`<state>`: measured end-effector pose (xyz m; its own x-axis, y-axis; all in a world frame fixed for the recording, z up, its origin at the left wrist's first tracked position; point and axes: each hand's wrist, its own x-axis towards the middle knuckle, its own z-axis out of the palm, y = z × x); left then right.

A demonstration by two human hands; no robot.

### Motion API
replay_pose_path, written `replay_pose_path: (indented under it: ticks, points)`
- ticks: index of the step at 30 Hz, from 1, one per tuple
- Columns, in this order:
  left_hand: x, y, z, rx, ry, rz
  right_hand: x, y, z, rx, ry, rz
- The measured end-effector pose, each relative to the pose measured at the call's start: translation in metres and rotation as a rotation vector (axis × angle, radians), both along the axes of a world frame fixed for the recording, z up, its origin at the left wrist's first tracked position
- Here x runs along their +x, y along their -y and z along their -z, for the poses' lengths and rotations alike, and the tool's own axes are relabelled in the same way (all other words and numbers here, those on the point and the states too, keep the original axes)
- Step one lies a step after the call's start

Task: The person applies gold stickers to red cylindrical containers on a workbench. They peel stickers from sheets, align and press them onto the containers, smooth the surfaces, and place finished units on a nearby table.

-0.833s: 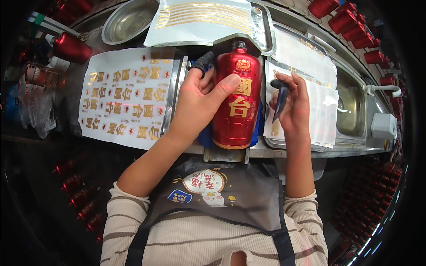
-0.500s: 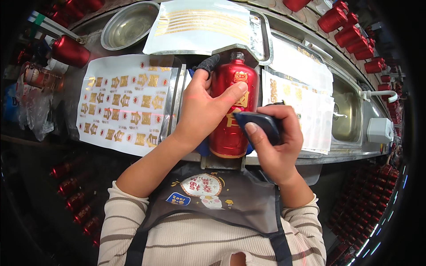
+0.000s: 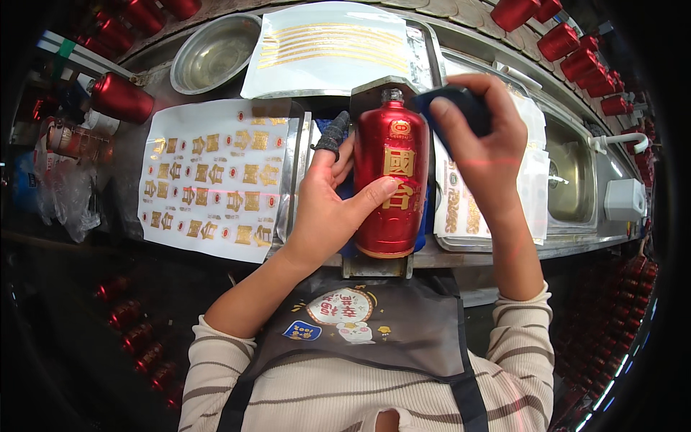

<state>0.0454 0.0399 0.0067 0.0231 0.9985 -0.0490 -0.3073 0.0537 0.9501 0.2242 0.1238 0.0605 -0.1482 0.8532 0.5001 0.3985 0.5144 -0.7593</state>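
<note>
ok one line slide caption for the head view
Left hand on a red bottle, right hand gripping a dark blue tool near its neck.

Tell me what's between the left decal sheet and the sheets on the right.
The head view shows a metal tray's edge, then the left hand, its thumb on the red bottle, with blue material beside the bottle.

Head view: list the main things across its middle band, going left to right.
Clear crumpled plastic bag, white sheet with gold decals, left hand, glossy red bottle with gold characters, right hand, steel sink basin, white plastic container.
</note>
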Motion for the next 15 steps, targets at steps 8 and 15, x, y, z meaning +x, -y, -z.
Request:
replay_pose_path:
  ticks: [8,15]
  points:
    - [-0.007,0.006,0.011,-0.008,0.098,-0.027,0.011,0.01,0.003,0.434,0.396,-0.309]
    - [-0.016,0.023,0.019,-0.075,0.087,-0.093,0.007,0.069,0.005,0.481,0.333,-0.383]
